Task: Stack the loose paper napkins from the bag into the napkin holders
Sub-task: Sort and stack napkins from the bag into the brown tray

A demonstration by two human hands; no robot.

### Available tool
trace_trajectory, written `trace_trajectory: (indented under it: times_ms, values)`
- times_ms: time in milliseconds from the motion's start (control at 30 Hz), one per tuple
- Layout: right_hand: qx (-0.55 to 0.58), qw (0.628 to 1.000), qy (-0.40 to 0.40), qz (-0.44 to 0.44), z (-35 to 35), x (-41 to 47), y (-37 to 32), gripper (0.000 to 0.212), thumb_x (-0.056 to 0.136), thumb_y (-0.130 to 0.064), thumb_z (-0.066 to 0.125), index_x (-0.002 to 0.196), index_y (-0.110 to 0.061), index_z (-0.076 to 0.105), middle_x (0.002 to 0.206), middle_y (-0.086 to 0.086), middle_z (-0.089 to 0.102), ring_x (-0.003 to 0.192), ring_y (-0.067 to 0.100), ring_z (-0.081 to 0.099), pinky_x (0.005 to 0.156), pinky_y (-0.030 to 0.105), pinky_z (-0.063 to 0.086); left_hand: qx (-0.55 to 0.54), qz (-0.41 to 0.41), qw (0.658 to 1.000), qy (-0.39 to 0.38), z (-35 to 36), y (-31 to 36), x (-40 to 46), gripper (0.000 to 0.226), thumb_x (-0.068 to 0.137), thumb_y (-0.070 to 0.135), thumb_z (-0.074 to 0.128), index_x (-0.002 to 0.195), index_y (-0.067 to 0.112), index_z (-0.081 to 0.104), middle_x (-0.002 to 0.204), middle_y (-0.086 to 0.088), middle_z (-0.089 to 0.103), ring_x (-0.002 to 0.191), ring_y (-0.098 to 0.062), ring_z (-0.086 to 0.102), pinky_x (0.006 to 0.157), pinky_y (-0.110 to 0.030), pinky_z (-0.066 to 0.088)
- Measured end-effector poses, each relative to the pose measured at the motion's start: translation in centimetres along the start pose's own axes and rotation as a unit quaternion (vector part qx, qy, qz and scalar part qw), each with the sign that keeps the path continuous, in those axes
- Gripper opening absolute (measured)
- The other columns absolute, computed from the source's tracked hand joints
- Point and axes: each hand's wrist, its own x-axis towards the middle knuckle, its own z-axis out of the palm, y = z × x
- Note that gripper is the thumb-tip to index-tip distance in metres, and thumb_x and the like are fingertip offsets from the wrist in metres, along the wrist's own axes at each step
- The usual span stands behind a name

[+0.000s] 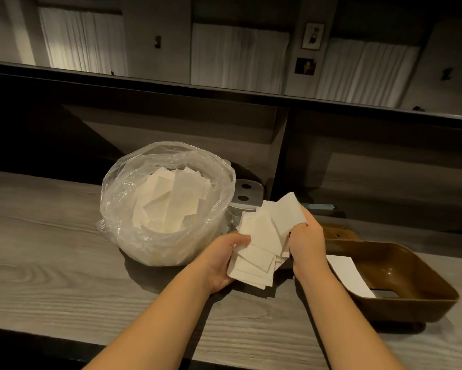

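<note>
1. A fanned bundle of napkins is held between both hands above the wooden counter. The sheets are splayed and out of square, their corners pointing several ways, with the upper ones tipped away and to the right.

2. The left hand is curled under the near, lower edge of the bundle, thumb on top and fingers beneath, so the sheets are gripped from the left.

3. The right hand is closed round the far right side of the bundle, and the upper sheets are pinched there between thumb and fingers.

4. Just right of the right hand, the brown napkin holder lies open on the counter. A single flat napkin is already resting inside it, near the wall closest to the hand.

5. The holder's long axis is judged to run from near the right wrist away towards the lower right. The right hand is the nearer one, so the bundle would most likely be carried rightward and down once its edges are squared and turned to match that axis.

6. Left of the left hand and a little further away, the clear plastic bag stands open, with many loose napkins still inside.

7. Beyond the hands, a pale grey lidded container with two dark spots is partly hidden by the bag.
</note>
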Motion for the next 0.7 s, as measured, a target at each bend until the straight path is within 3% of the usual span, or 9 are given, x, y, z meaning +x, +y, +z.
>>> trace_trajectory:
  times_ms: [100, 167, 200, 267, 333, 433, 500, 600, 700]
  values:
    - [-0.051, 0.985, 0.018, -0.164, -0.7, 0.2, 0.5, 0.021, 0.099, -0.031, 0.055, 0.119, -0.026, 0.056, 0.098, -0.008, 0.06, 0.084, 0.013, 0.06, 0.055, 0.017, 0.042, -0.007, -0.004, 1.0, 0.021, 0.1, 0.0, 0.0, 0.023, 0.099, 0.012, 0.052, 0.12, 0.008, 0.058, 0.105, -0.018, 0.074, 0.102, -0.035, 0.069, 0.078, -0.045, 0.057]
    - [-0.134, 0.943, -0.016, -0.303, -1.7, 0.0, 0.9, 0.032, 0.097, -0.018, 0.06, 0.122, -0.036, 0.052, 0.102, -0.015, 0.056, 0.095, 0.009, 0.059, 0.061, 0.013, 0.045, -0.014, -0.005, 0.999, 0.033, 0.1, 0.0, 0.1, 0.02, 0.098, 0.011, 0.053, 0.118, 0.009, 0.058, 0.103, -0.018, 0.074, 0.1, -0.035, 0.069, 0.078, -0.046, 0.057]
    - [-0.151, 0.929, -0.053, -0.332, -2.2, 0.0, 1.1, 0.043, 0.094, -0.009, 0.063, 0.124, -0.038, 0.051, 0.101, -0.016, 0.056, 0.096, 0.007, 0.059, 0.062, 0.014, 0.048, -0.019, -0.005, 0.999, 0.036, 0.1, 0.0, 0.2, 0.018, 0.098, 0.01, 0.052, 0.115, 0.01, 0.058, 0.103, -0.018, 0.073, 0.1, -0.036, 0.069, 0.078, -0.046, 0.056]
    - [-0.132, 0.932, -0.147, -0.303, -2.4, -0.6, 0.9, 0.051, 0.087, -0.002, 0.07, 0.119, -0.038, 0.054, 0.096, -0.015, 0.061, 0.093, 0.004, 0.062, 0.061, 0.016, 0.053, -0.023, 0.0, 0.999, 0.033, 0.2, 0.0, 0.2, 0.016, 0.099, 0.009, 0.052, 0.113, 0.012, 0.057, 0.105, -0.018, 0.072, 0.1, -0.035, 0.068, 0.08, -0.047, 0.056]
    - [-0.148, 0.932, -0.192, -0.271, -2.2, -0.9, 1.0, 0.038, 0.085, -0.004, 0.072, 0.102, -0.036, 0.062, 0.092, -0.016, 0.065, 0.093, 0.006, 0.064, 0.06, 0.017, 0.054, -0.008, 0.007, 1.0, 0.022, 0.2, 0.0, 0.1, 0.02, 0.097, 0.01, 0.053, 0.117, 0.013, 0.057, 0.104, -0.017, 0.073, 0.098, -0.033, 0.069, 0.078, -0.045, 0.056]
    - [-0.226, 0.926, -0.168, -0.251, -1.8, -0.6, 1.4, 0.03, 0.093, -0.006, 0.062, 0.089, -0.036, 0.063, 0.091, -0.018, 0.066, 0.092, 0.007, 0.062, 0.067, 0.023, 0.051, 0.003, 0.012, 1.0, -0.007, 0.3, 0.0, 0.0, 0.02, 0.098, 0.016, 0.053, 0.116, 0.015, 0.06, 0.095, -0.011, 0.076, 0.089, -0.028, 0.07, 0.08, -0.042, 0.055]
    - [-0.29, 0.895, -0.149, -0.305, -1.7, -0.4, 1.8, 0.031, 0.094, -0.007, 0.06, 0.095, -0.037, 0.062, 0.099, -0.023, 0.061, 0.096, -0.002, 0.056, 0.074, 0.017, 0.045, 0.007, 0.01, 1.0, -0.015, 0.3, 0.0, 0.0, 0.02, 0.099, 0.017, 0.052, 0.117, 0.016, 0.061, 0.095, -0.01, 0.076, 0.088, -0.027, 0.07, 0.08, -0.041, 0.056]
    - [-0.273, 0.867, -0.129, -0.396, -1.8, -0.1, 1.9, 0.03, 0.092, -0.01, 0.065, 0.109, -0.035, 0.065, 0.105, -0.034, 0.055, 0.104, -0.011, 0.052, 0.083, 0.01, 0.04, 0.026, 0.01, 0.999, -0.02, 0.3, 0.0, -0.1, 0.024, 0.097, 0.014, 0.055, 0.12, 0.013, 0.061, 0.102, -0.012, 0.075, 0.092, -0.029, 0.071, 0.076, -0.04, 0.059]
    - [-0.281, 0.859, -0.095, -0.418, -1.9, 0.4, 1.9, 0.028, 0.093, -0.013, 0.062, 0.116, -0.029, 0.067, 0.116, -0.027, 0.055, 0.112, -0.004, 0.049, 0.091, 0.013, 0.035, 0.023, -0.002, 0.999, -0.036, 0.1, 0.2, -0.4, 0.023, 0.096, 0.012, 0.055, 0.118, 0.013, 0.062, 0.101, -0.014, 0.075, 0.093, -0.031, 0.071, 0.078, -0.042, 0.058]
